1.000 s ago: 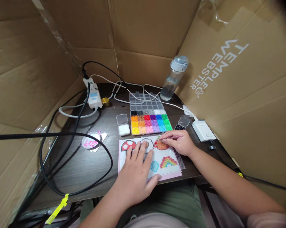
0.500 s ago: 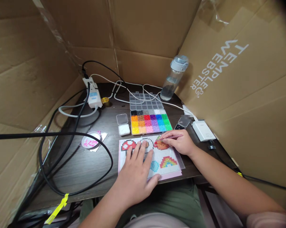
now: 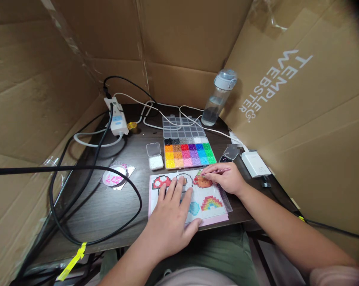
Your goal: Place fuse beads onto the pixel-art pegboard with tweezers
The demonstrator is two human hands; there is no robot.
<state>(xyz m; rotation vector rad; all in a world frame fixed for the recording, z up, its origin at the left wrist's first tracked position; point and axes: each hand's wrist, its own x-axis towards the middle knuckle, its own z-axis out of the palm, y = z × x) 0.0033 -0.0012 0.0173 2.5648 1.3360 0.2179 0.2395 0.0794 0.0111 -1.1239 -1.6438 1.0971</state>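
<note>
A printed pattern sheet (image 3: 173, 212) with a mushroom, a rainbow (image 3: 211, 203) and other pixel pictures lies under a clear pegboard (image 3: 226, 200). My left hand (image 3: 172, 216) rests flat on it, fingers spread, covering part of the lower left pictures. In my right hand (image 3: 227, 178) is a thin pink tool, seemingly tweezers (image 3: 217, 172), pinched between the fingers. Its tip is at the top of the orange-red fruit picture (image 3: 203, 182); whether a bead is at the tip is too small to tell. Behind the sheet stands an open bead box (image 3: 190, 167) with many colours.
A small box of white beads (image 3: 156, 163) and one of black beads (image 3: 226, 159) flank the bead box. A water bottle (image 3: 217, 99), power strip (image 3: 116, 117), white charger (image 3: 256, 164) and looping black cable (image 3: 138, 190) surround the work. A round dish (image 3: 114, 176) holds pink beads.
Almost nothing differs. The view has shifted very slightly; both hands keep their places, and the pink tool's tip stays over the fruit picture.
</note>
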